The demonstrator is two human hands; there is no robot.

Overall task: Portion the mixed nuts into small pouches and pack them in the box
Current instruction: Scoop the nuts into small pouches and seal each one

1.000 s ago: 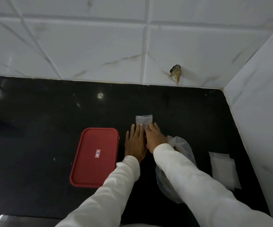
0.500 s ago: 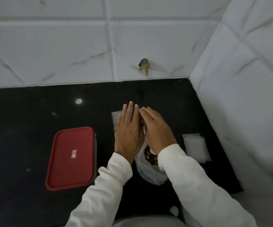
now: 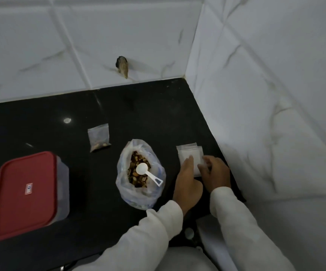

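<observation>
An open plastic bag of mixed nuts (image 3: 140,173) sits mid-counter with a white scoop (image 3: 148,174) lying on the nuts. A small filled pouch (image 3: 99,136) lies flat behind it to the left. The box with a red lid (image 3: 24,194) stands shut at the left. A stack of empty pouches (image 3: 189,153) lies near the right wall. My left hand (image 3: 186,182) rests flat on that stack's near part. My right hand (image 3: 215,174) pinches the right edge of the top pouch.
The black counter (image 3: 148,114) ends at white tiled walls behind and on the right. A rough hole in the back wall (image 3: 122,66) sits above the counter. The counter's front edge runs under my sleeves.
Both hands left the filled pouch at the back and moved right to the stack of empty pouches. The camera view swung right, and the nut bag with its scoop is now uncovered.
</observation>
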